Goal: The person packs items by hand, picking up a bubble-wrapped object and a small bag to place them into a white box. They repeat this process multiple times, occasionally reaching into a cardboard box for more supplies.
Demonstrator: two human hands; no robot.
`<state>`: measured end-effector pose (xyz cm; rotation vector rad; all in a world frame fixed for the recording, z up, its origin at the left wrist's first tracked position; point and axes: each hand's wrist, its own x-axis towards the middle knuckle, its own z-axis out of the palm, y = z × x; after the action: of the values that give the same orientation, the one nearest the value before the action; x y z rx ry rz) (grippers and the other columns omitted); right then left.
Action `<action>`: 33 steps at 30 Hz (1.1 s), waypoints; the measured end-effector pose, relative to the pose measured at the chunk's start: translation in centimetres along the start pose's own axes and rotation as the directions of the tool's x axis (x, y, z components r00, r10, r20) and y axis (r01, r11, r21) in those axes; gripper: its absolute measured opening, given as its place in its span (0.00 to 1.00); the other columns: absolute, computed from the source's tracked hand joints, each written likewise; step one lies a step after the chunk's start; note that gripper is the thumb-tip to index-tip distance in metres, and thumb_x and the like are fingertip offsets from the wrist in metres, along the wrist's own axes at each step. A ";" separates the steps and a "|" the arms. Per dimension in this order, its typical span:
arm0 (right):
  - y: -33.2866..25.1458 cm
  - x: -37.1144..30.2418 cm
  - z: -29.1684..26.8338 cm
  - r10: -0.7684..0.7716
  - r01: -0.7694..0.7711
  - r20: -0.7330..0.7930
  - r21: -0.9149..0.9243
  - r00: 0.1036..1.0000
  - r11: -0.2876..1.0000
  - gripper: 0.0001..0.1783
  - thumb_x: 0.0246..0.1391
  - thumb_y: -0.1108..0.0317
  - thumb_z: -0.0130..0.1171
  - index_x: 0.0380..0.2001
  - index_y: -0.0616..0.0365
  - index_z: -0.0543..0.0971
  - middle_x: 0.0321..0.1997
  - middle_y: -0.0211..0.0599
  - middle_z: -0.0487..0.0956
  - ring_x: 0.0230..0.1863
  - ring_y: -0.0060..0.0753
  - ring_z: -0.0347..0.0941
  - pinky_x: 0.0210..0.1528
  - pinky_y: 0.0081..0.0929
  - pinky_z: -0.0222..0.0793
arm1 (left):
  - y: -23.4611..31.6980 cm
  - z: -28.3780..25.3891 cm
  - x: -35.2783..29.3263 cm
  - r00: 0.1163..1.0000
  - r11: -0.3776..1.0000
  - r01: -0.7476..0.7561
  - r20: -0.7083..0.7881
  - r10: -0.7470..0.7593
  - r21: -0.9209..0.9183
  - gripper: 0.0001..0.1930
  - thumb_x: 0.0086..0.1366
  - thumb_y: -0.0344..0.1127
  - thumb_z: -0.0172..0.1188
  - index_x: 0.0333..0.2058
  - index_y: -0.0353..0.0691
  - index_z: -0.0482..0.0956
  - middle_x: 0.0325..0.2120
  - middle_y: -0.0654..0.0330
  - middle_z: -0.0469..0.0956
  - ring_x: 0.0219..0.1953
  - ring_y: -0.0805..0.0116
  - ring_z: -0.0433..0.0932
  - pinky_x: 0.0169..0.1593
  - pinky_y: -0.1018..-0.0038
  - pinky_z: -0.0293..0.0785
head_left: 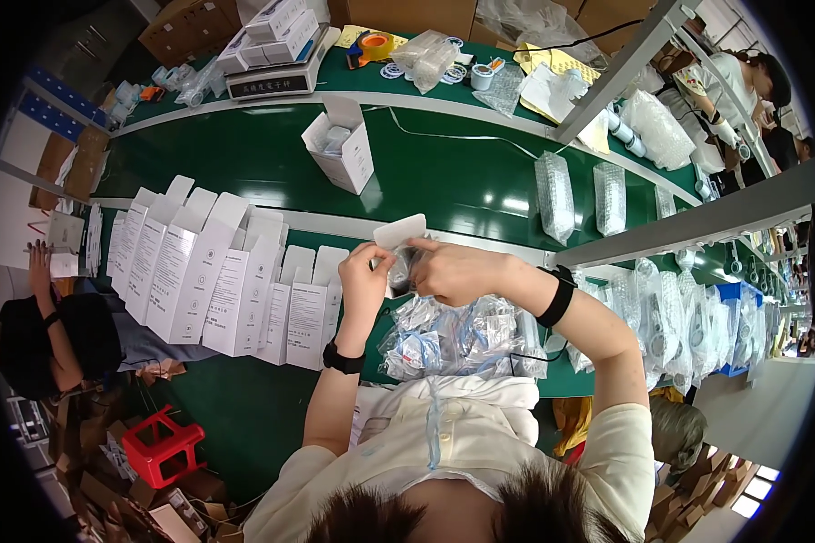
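In front of my chest is a white carton (398, 233) with its flap raised. My left hand (368, 269) pinches the carton's left edge, fingers closed. From the right, my right hand (455, 273) reaches over the opening with curled fingers, closed on a grey item in clear plastic (401, 270); its kind is mostly hidden. Directly below my hands lies a pile of clear bags (457, 335) with white and blue contents. Left of my left hand stand rows of tall white cartons (228, 299) with open flaps.
On the green conveyor belt ahead are an open white box (342, 149) and bubble-wrapped packs (555, 197). A grey metal post (688, 213) crosses at right, above more bubble-wrapped items (666, 317). Other people work at far left and upper right. A red stool (163, 446) stands at lower left.
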<state>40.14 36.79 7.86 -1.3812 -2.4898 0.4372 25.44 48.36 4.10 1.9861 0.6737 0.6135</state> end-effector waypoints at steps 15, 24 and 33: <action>-1.6 1.4 -0.3 0.326 -0.250 0.231 -0.306 0.916 0.919 0.11 0.36 0.63 0.59 0.24 0.56 0.76 0.39 0.36 0.72 0.42 0.35 0.65 0.54 0.36 0.56 | 0.0 0.4 -0.5 0.999 0.997 0.038 0.010 -0.037 -0.066 0.04 0.46 0.22 0.59 0.23 0.32 0.73 0.25 0.59 0.73 0.20 0.73 0.69 0.21 0.81 0.61; -0.1 -1.4 6.8 0.381 -0.283 -0.635 0.255 0.673 0.925 0.47 0.30 0.59 0.69 0.54 0.59 0.57 0.58 0.48 0.58 0.58 0.42 0.57 0.61 0.41 0.45 | -5.8 -7.2 -4.5 0.999 0.800 0.010 0.033 -0.036 0.600 0.34 0.44 0.26 0.62 0.52 0.39 0.60 0.56 0.48 0.51 0.58 0.47 0.50 0.55 0.51 0.53; 5.7 0.1 4.7 0.809 -0.228 -0.564 0.776 0.165 0.588 0.65 0.26 0.69 0.71 0.61 0.56 0.35 0.63 0.51 0.48 0.63 0.44 0.47 0.61 0.30 0.47 | -5.1 -1.2 -7.6 0.974 0.673 0.063 0.101 -0.203 0.737 0.45 0.43 0.28 0.63 0.59 0.43 0.46 0.61 0.45 0.32 0.62 0.42 0.32 0.53 0.36 0.40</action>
<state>42.82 39.09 1.33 -1.5957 -0.7523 0.3064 18.02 46.16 -1.03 2.6560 1.0599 0.0402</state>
